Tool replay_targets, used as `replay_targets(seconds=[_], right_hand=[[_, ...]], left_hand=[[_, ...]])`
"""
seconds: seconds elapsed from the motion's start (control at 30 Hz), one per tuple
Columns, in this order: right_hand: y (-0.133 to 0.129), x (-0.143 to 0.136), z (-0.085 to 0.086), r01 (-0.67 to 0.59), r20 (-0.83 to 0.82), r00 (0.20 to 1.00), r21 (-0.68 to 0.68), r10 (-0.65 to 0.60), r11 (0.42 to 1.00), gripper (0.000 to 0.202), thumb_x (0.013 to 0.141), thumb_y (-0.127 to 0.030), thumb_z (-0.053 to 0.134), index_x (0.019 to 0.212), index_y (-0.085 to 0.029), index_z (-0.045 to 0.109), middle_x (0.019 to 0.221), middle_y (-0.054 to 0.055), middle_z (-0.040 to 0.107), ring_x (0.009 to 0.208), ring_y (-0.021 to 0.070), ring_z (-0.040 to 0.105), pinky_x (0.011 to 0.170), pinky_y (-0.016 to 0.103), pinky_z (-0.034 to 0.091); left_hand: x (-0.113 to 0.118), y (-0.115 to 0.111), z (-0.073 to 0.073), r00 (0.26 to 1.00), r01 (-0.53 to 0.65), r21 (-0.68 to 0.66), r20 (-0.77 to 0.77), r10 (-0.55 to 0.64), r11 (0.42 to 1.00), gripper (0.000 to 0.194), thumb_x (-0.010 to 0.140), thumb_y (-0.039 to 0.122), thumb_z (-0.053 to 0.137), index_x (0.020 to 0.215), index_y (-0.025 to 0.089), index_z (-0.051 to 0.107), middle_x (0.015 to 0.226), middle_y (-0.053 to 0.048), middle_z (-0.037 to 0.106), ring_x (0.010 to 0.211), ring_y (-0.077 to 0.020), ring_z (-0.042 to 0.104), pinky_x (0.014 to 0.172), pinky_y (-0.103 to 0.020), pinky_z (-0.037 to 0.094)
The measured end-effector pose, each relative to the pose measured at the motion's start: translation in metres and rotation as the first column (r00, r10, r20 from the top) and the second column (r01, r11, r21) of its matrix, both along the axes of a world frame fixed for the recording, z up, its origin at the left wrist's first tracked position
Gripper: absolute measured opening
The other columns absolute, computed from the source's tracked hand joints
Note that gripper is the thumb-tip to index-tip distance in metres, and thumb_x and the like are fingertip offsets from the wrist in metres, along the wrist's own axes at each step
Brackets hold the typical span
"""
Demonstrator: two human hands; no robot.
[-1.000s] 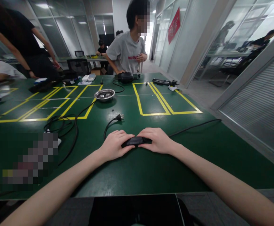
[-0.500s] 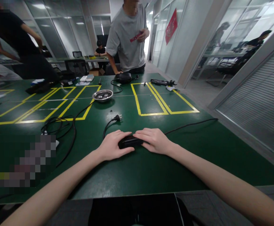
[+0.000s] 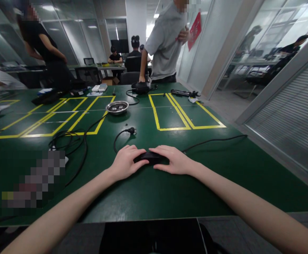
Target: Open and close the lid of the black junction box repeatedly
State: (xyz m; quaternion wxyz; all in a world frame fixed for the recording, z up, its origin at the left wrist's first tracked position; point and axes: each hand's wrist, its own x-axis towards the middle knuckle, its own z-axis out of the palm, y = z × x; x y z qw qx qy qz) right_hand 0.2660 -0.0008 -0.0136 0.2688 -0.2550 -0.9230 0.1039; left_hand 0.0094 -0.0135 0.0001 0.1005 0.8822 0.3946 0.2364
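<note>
Black power brick [image 3: 151, 157] on green table [image 3: 180, 197] — left hand [image 3: 126, 163] and right hand [image 3: 175, 160] half-curled, gripping opposite ends, plug [image 3: 131, 131] beyond

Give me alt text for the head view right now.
A left hand and right hand curl around the ends of a black object over a green table. Beyond lie a black plug, metal bowl and yellow tape outlines; someone in gray stands at the far side.

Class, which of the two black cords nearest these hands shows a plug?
The left cord, curving beyond the left hand: its plug lies on the table. The right cord, stretching rightward past the right hand, shows no plug.
</note>
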Motion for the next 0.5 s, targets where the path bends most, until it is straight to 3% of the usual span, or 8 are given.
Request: replay_targets(seconds=[0.13, 0.5], right_hand=[[-0.0018, -0.0047, -0.0053, 0.058, -0.097, 0.993, -0.015, -0.06, 0.998, 0.025, 0.096, -0.03, 0.069, 0.117, -0.016, 0.071, 0.097, 0.011, 0.076, 0.088, 0.0233, 0.071, 0.079, 0.036, 0.059], [-0.004, -0.0059, -0.0006, 0.083, -0.077, 0.994, 0.025, -0.081, 0.996, 0.025, 0.103, -0.033, 0.06, 0.117, -0.017, 0.072, 0.095, 0.01, 0.076, 0.086, 0.0217, 0.07, 0.078, 0.034, 0.058]], left_hand=[[0.0015, 0.0004, -0.0017, 0.998, 0.045, 0.1, -0.045, -0.041, 0.994, 0.034, 0.097, 0.047, 0.066, 0.115, 0.019, 0.072, 0.094, -0.008, 0.076, 0.089, -0.0242, 0.068, 0.083, -0.038, 0.049], [0.0061, -0.0005, -0.0047, 0.998, 0.064, 0.017, 0.013, -0.064, 0.998, 0.03, 0.102, 0.043, 0.058, 0.112, 0.017, 0.072, 0.099, -0.009, 0.077, 0.089, -0.0239, 0.067, 0.083, -0.039, 0.052]])
